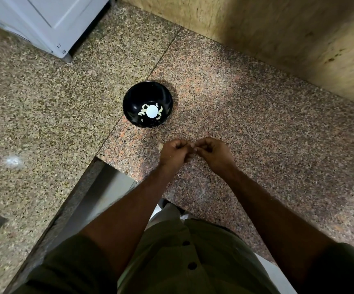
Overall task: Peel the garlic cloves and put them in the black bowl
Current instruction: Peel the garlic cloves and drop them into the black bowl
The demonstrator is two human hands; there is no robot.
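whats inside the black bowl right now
Several pale peeled garlic cloves lie in the round black bowl, ringed around a white circular spot at its bottom. Whether that spot is a glare or a mark is unclear.

A speckled granite bench (256, 128) fills most of the view, pinkish on the right slab and more yellow-grey on the left slab (33, 102), with a thin seam (133, 102) running between them. A yellowish stone wall (278, 35) rises along the far right edge. A white appliance (44, 22) stands in the upper left corner. Below the bench edge, a grey metal strip (99, 194) runs diagonally. A bright spot of light (13, 161) glints on the left slab.
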